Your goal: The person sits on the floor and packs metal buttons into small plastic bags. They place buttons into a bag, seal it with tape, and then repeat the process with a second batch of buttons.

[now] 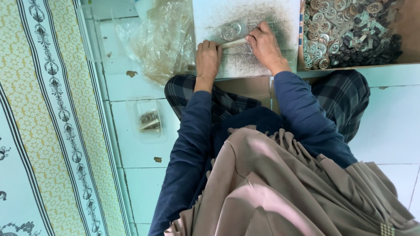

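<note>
A small clear plastic bag (231, 31) holding round silver metal discs lies on a smudged white board (245, 39) that rests across the seated person's lap. A pale, thin stick-like bar (234, 43) lies over the bag's lower edge. The right hand (266, 43) pinches one end of the bar with its fingers curled on it; the left hand (208, 59) presses the other end, fingers bunched together. Right of the board, a brown cardboard box (407, 39) holds a heap of silver discs and dark metal pieces (350, 30). Left of it lies a pile of crumpled clear plastic bags (159, 39) on the pale tiled floor (389, 122).
</note>
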